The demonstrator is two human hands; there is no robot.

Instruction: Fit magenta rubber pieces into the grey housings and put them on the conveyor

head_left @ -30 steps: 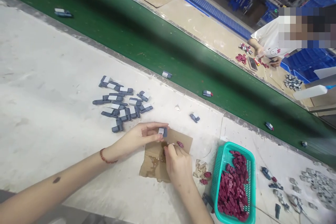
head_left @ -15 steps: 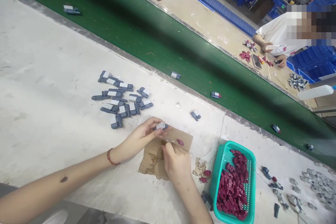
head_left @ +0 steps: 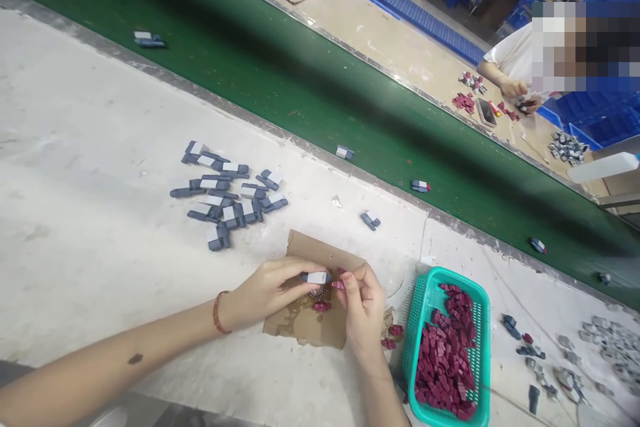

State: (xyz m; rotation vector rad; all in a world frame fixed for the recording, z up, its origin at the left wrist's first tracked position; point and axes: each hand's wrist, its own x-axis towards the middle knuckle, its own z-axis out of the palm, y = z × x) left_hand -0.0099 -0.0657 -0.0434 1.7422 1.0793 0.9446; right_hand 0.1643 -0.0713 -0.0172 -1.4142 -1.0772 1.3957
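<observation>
Between thumb and fingers, my left hand (head_left: 273, 290) holds a dark blue and light grey part (head_left: 316, 277) over a stained piece of cardboard (head_left: 320, 333). My right hand (head_left: 364, 300) pinches a small dark red piece (head_left: 339, 285) just to the right of that part. Another red piece (head_left: 321, 307) lies on the cardboard below. Several blue and grey parts (head_left: 230, 215) form a loose group at the left, and one more (head_left: 371, 219) lies by itself above the cardboard. A green basket (head_left: 410, 347) of red pieces stands right of my right hand.
A green conveyor belt (head_left: 280, 87) crosses diagonally, carrying spaced parts. Grey pieces (head_left: 613, 347) and loose blue parts (head_left: 534, 399) lie right of the basket. Across the belt, a person's hands (head_left: 530, 104) work near red pieces and a phone (head_left: 485, 112).
My left hand has moved down with its part. My right hand has risen to the right and now shows a red piece in its fingers. Parts on the belt have shifted right.
</observation>
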